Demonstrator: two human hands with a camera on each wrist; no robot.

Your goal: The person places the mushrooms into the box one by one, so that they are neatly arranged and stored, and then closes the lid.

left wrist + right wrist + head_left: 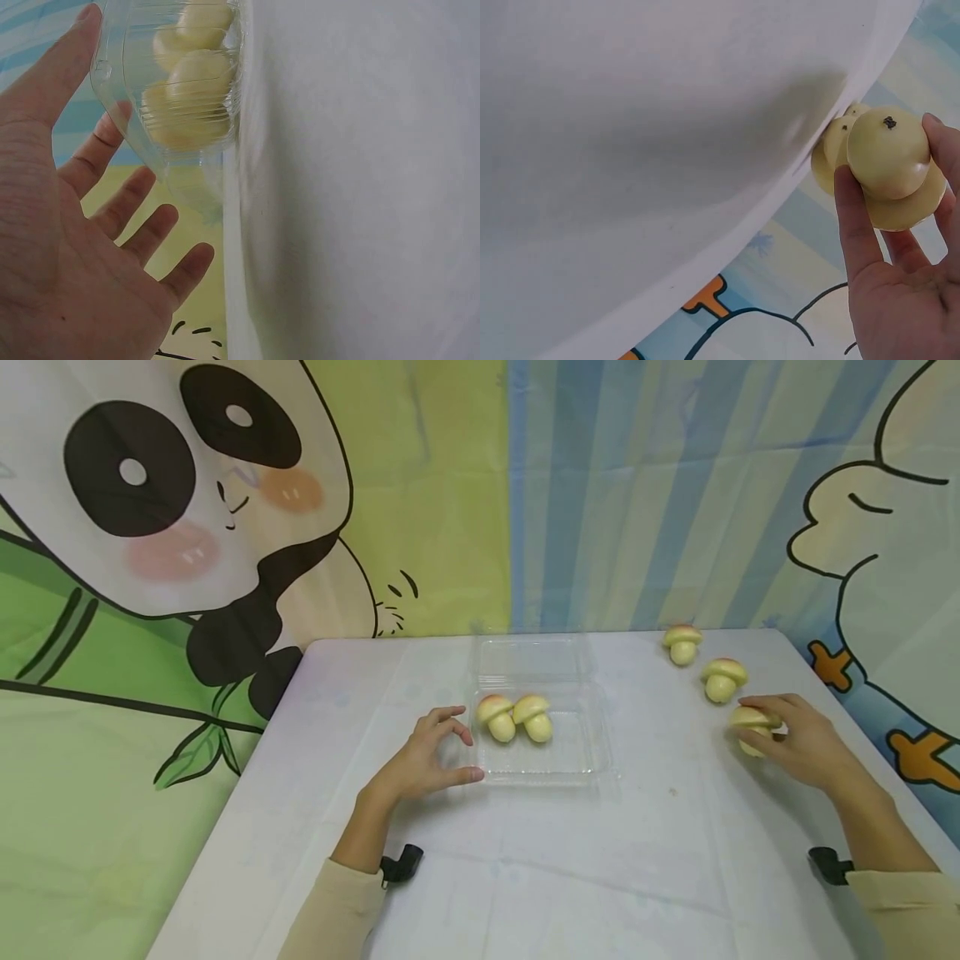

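Note:
My right hand [806, 743] pinches a pale yellow toy mushroom [752, 727] between thumb and fingers at the table's right side. In the right wrist view, that mushroom [889, 154] shows its rounded stem end with a small dark mark. At the left edge of a clear plastic box [577, 752], my left hand [423, 760] spreads its thumb and fingers around the rim. The left wrist view has the thumb [75, 45] at the box's rim; firm contact is unclear. Two mushrooms, one on the left [497, 718] and one beside it [533, 718], lie inside the box.
Two more mushrooms stand behind the right hand, a nearer one [723, 680] and a farther one [682, 644]. The box's lid [532, 658] lies folded back toward the far edge of the white table [600, 868]. A printed cartoon curtain [450, 502] hangs behind.

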